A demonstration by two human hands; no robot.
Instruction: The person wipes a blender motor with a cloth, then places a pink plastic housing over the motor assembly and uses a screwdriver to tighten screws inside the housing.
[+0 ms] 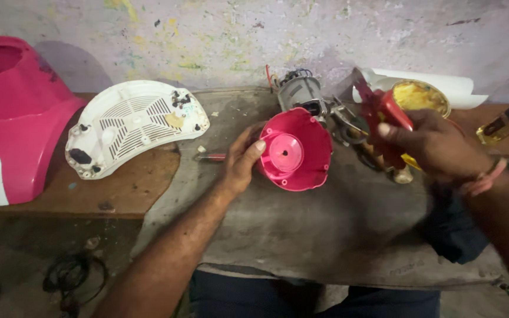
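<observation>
The left hand (241,160) rests on the grey cloth (337,235) spread over the middle of the table (128,191), its fingers curled against the left rim of a pink round motor cover (294,150), thumb on the rim's upper edge, steadying it. The cover stands tilted on its side near the middle of the table, its hollow face turned toward the camera. Behind it, toward the far edge, a grey electric motor (300,92) with loose wires is joined to it. Just left of the hand, a red-handled screwdriver (210,157) lies on the cloth.

The right hand (437,144) is closed around a pair of red-handled pliers (378,112), the metal jaws pointing left toward the motor. Beyond the pliers, near the far right of the table, an open round tin of yellow grease (422,97) stands in front of a rolled white sheet (443,82). A small bottle with a dark cap (508,122) lies at the right edge.

On the bare wood at the left, a white vented base plate (134,123) lies flat, and a large pink appliance housing (13,112) stands at the left edge. A dark cloth (452,229) lies under the right forearm. A black cord (69,277) is coiled on the floor (19,259) below the near left corner.
</observation>
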